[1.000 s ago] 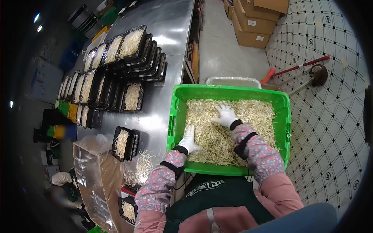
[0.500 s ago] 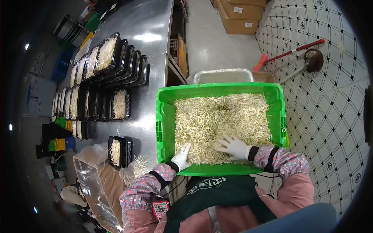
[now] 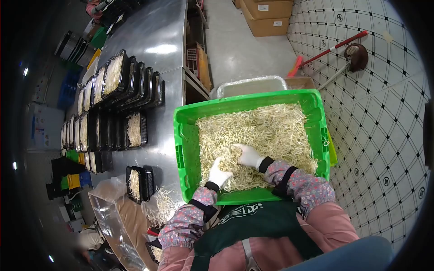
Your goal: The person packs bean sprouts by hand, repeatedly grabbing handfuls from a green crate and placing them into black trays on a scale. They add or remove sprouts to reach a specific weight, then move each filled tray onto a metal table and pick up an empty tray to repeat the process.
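A green crate (image 3: 181,169) in front of me is filled with pale bean sprouts (image 3: 271,131). My left hand (image 3: 219,173), in a white glove, is sunk in the sprouts near the crate's lower left corner, its fingers curled round a clump. Close to its right, my right hand (image 3: 248,156), gloved in white too, closes on the same heap from the other side. Sprouts stick up between the two hands, and the fingertips are partly buried in them.
Stacked black trays of sprouts (image 3: 135,83) stand on the steel table (image 3: 174,97) at left. One tray (image 3: 141,184) sits by a plastic-lined box (image 3: 115,212) and loose sprouts (image 3: 162,207). Cardboard boxes (image 3: 266,20) and a red-handled tool (image 3: 334,47) are beyond. A person (image 3: 92,237) is at lower left.
My right hand has moved left and my left hand slightly up and inward, and both have closed round sprouts between them. The whole view has shifted a little.
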Tool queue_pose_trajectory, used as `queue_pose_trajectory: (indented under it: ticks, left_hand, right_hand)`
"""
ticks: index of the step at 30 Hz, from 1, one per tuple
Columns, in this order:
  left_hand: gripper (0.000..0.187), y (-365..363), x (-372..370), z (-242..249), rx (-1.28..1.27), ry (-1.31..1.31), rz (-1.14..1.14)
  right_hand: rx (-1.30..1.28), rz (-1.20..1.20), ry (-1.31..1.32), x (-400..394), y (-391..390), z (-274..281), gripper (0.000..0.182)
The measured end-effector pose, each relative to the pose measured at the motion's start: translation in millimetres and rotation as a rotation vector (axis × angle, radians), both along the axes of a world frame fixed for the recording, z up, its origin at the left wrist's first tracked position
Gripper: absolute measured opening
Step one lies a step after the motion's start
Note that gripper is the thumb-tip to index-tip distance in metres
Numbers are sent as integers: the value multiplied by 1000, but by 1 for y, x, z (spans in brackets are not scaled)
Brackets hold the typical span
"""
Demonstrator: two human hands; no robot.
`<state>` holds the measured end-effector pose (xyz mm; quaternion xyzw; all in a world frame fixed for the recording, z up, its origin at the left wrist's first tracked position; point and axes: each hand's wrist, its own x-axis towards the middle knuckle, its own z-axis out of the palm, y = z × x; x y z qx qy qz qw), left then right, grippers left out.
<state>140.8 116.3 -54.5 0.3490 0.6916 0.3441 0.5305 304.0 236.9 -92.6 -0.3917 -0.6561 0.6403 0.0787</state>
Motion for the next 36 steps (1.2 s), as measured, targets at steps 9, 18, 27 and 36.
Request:
queue_pose_trajectory:
  ticks: [9, 18, 27, 36]
  left_hand:
    - [120, 18, -57, -5, 168, 361, -132]
    - [84, 10, -30, 24, 143, 525, -329]
    - [68, 33, 22, 49, 257, 542, -588]
    - [36, 36, -7, 28, 297, 566, -399]
  right_hand:
    - [284, 135, -240, 43, 71, 53, 93]
    - [487, -100, -540, 198, 61, 81, 88]
    - [520, 458, -581, 211, -35, 79, 94]
    - [472, 265, -387, 230, -9, 102, 45]
